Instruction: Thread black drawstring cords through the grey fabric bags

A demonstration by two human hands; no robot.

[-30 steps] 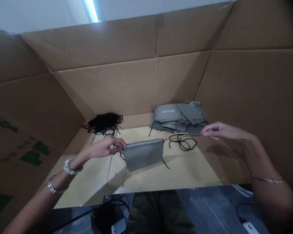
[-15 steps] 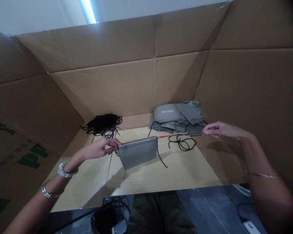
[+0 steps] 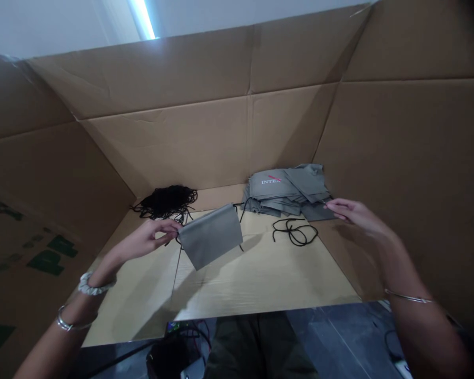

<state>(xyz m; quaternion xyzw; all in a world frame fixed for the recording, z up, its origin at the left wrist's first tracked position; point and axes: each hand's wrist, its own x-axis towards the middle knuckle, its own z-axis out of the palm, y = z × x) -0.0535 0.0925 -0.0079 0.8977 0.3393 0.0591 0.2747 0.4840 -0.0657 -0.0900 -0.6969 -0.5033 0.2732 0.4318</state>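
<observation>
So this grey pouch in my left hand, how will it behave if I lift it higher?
Probably floppy: the grey pouch sags at a tilt from your left hand instead of holding stiff. It's likely light, since one hand seems to carry it. The thin stack of similar pouches suggests little bulk.

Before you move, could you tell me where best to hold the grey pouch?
Take the grey pouch by its free top corner, from the right: the left hand pinches the other corner, and the tilted cloth leaves that one clear.
</observation>
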